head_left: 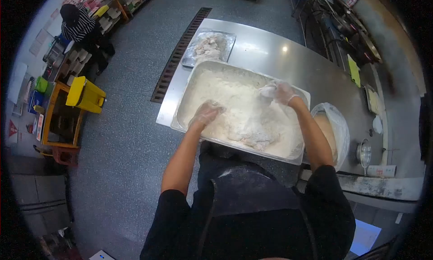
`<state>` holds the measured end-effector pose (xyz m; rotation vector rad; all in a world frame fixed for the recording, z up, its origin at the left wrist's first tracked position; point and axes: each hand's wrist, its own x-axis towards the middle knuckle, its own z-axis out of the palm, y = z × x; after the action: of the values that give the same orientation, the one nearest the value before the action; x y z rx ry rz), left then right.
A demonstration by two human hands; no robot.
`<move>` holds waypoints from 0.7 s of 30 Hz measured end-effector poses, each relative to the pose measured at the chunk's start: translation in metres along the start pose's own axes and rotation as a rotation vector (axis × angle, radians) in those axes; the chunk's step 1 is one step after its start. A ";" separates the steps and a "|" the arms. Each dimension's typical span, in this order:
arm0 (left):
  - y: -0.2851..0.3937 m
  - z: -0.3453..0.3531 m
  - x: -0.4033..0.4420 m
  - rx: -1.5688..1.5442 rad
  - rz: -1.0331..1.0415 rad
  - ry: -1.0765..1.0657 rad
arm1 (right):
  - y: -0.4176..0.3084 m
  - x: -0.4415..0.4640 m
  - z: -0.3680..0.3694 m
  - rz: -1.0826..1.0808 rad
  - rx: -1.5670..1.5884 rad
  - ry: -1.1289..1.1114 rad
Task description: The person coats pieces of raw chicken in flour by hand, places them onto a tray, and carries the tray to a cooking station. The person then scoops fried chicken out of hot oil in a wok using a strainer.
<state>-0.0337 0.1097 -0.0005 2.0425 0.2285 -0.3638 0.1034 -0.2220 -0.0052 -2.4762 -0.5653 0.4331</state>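
A large metal tray point(180, 107) full of white flour point(230, 91) lies on the steel table. My left hand point(208, 113), in a clear glove, is at the flour in the tray's left part; its fingers are partly bent, and whether they hold anything is too small to tell. Over the tray's right part, my right hand point(283, 93), gloved too, grips a flour-coated piece point(268, 91). More coated pieces point(257, 139) lie in the flour near the tray's front edge.
Behind the tray, a smaller tray point(188, 57) holds coated pieces. A bag-lined container point(345, 131) and a strainer point(364, 152) stand right. The steel table point(261, 41) extends back. A person point(81, 28) stands far left, beyond a yellow bin point(85, 95).
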 end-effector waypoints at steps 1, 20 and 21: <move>0.000 0.001 -0.003 0.039 0.008 0.002 | -0.013 -0.006 -0.004 -0.095 0.230 0.008; 0.000 -0.027 0.015 0.115 0.236 -0.131 | -0.109 0.028 -0.070 0.040 -0.504 0.201; -0.002 -0.028 0.019 0.025 0.258 -0.207 | -0.102 0.051 -0.076 -0.053 -0.538 0.229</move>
<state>-0.0119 0.1357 0.0039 2.0114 -0.1659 -0.4140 0.1482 -0.1539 0.1050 -2.9546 -0.7219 -0.0392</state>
